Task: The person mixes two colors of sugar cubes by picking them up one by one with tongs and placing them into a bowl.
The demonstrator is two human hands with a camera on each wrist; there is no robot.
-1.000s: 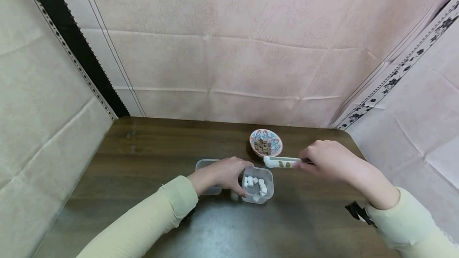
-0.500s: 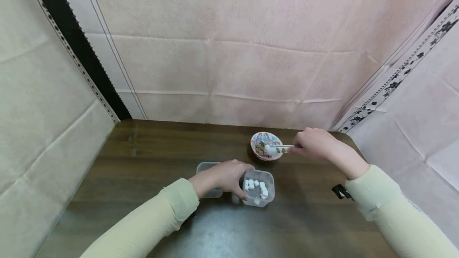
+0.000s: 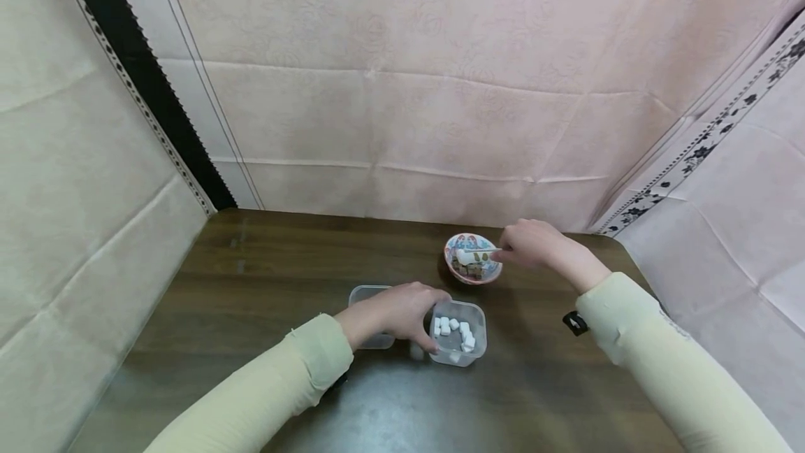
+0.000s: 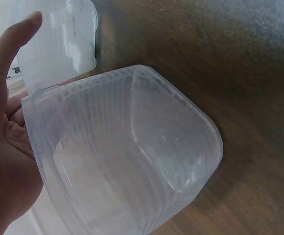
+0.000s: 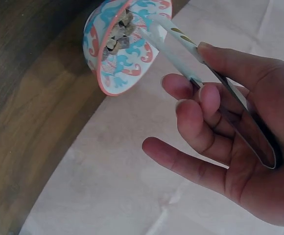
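My left hand (image 3: 402,310) grips the left side of a clear plastic container (image 3: 481,334), thumb at its near corner and fingers at its far one. Several white cubes (image 3: 467,334) lie inside. My right hand (image 3: 534,247) holds a pair of tongs (image 5: 240,115), metal with white, leaf-patterned ends. Over the patterned bowl (image 5: 127,81) the tong tips reach inward, slightly apart. In that bowl sit several brown cubes (image 3: 474,271). Whether the tips touch a cube is hard to tell.
Under my left wrist stands a second clear container (image 4: 176,122), partly covered in the head view; I see nothing in it. The dark wooden table (image 3: 283,250) meets a pale cloth backdrop (image 3: 402,124) behind the bowl, with cloth on both sides too.
My right hand has moved left and a little away from me, bringing the tongs from beside the bowl to over its inside. The left hand keeps its grip on the container.
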